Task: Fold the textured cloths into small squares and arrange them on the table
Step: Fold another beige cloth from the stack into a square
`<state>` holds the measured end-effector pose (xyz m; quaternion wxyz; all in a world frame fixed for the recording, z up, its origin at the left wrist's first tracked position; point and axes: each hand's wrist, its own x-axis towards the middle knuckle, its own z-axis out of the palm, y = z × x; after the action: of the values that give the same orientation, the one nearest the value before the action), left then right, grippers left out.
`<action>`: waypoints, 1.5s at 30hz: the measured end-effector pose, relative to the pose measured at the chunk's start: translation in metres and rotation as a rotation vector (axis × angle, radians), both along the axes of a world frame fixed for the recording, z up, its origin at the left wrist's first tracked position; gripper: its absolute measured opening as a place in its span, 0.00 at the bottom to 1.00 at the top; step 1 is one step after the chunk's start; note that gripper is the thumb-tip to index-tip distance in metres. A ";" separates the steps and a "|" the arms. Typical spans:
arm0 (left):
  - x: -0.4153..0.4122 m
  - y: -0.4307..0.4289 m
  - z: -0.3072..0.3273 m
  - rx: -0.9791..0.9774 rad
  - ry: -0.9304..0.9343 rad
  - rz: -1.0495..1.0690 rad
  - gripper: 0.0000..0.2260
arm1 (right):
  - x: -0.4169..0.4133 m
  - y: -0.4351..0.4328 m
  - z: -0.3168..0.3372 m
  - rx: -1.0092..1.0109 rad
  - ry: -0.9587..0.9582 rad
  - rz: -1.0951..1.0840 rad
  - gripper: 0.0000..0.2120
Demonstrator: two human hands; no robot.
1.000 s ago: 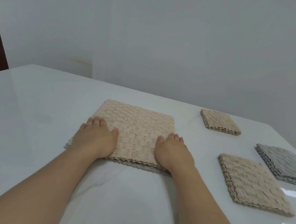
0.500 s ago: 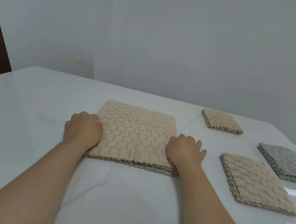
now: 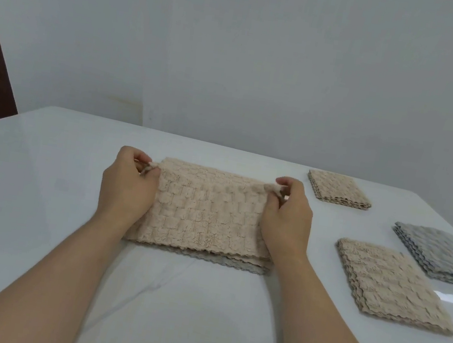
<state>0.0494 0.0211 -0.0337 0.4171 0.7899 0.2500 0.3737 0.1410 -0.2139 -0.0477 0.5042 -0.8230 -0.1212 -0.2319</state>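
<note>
On the white table (image 3: 36,200), two bare forearms reached forward to a beige cloth (image 3: 207,212) lying near its middle, its scalloped near edge flat on the surface. The left hand (image 3: 128,185) and right hand (image 3: 286,216) flanked it, each with thumb and fingers curled, pinching a far corner slightly raised; how many layers they held was hard to tell. To the right lay a folded beige square (image 3: 391,283), beyond it a grey folded cloth (image 3: 441,252), and farthest a smaller beige square (image 3: 338,187), all apart, before a pale wall (image 3: 266,59).
</note>
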 end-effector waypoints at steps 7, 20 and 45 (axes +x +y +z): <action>-0.010 -0.017 0.019 -0.123 -0.378 -0.029 0.06 | -0.009 0.015 0.011 0.162 -0.462 -0.055 0.12; -0.017 -0.080 0.014 -0.095 -0.337 -0.159 0.02 | -0.069 0.060 0.023 0.412 0.026 0.329 0.11; -0.021 -0.072 0.022 -0.222 -0.497 -0.316 0.11 | -0.079 0.064 0.029 0.596 0.030 0.573 0.18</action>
<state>0.0283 -0.0511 -0.0116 0.6019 0.6531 0.0537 0.4565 0.0623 -0.1496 -0.0192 0.7664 -0.5770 -0.2658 -0.0952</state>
